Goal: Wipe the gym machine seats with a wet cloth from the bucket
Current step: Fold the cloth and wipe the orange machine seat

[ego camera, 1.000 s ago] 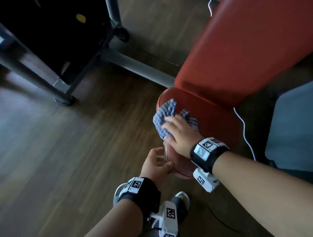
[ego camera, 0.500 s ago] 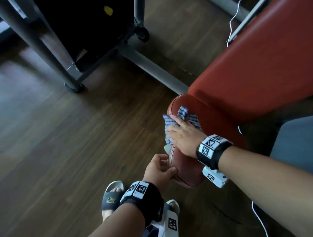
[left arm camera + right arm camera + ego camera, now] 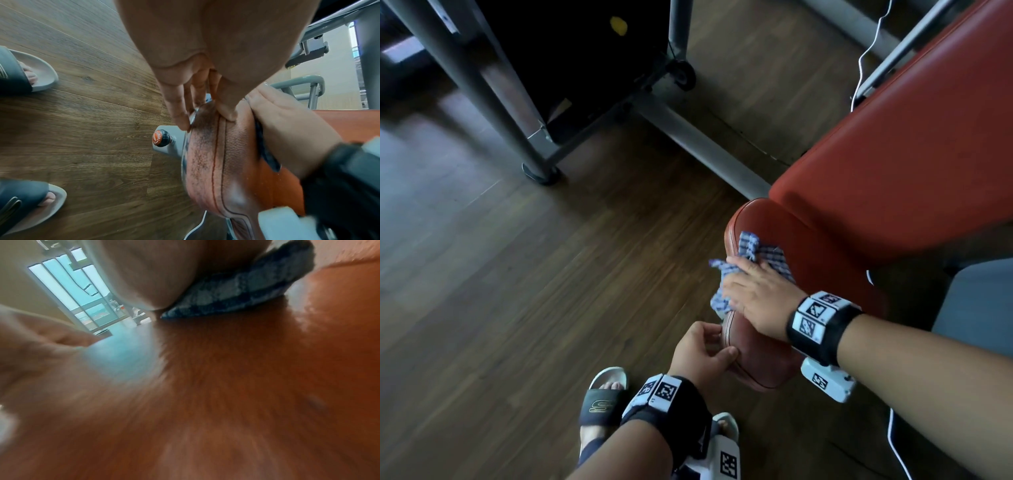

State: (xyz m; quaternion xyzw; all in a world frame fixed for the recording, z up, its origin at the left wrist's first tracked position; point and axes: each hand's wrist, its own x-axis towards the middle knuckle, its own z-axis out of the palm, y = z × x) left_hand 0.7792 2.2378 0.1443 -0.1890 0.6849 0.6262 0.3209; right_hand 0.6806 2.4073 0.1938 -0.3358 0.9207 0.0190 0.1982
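A small red padded seat [image 3: 760, 359] juts toward me below the long red backrest [image 3: 911, 154]. A blue-and-white checked cloth [image 3: 767, 255] lies bunched on the seat's top. My right hand [image 3: 753, 294] lies flat on the cloth and presses it against the pad, fingers pointing left over the seat's edge. My left hand [image 3: 705, 353] grips the seat's near left rim. In the left wrist view its thumb sits on the top seam of the seat [image 3: 216, 170] and its fingers [image 3: 179, 110] curl under the rim. The right wrist view shows the cloth [image 3: 236, 288] squeezed under the palm. No bucket is in view.
Grey machine frame bars [image 3: 698, 137] and a slanted leg [image 3: 482, 96] cross the wooden floor at the back left, by a black weight stack [image 3: 571, 51]. A white cable [image 3: 866, 58] hangs behind the backrest. My sandalled feet [image 3: 602, 404] stand left of the seat. An adjustment knob [image 3: 161, 138] sticks out below it.
My right hand has slid the cloth a little toward me along the seat, and the cloth is more bunched. The left hand has kept its hold on the rim.
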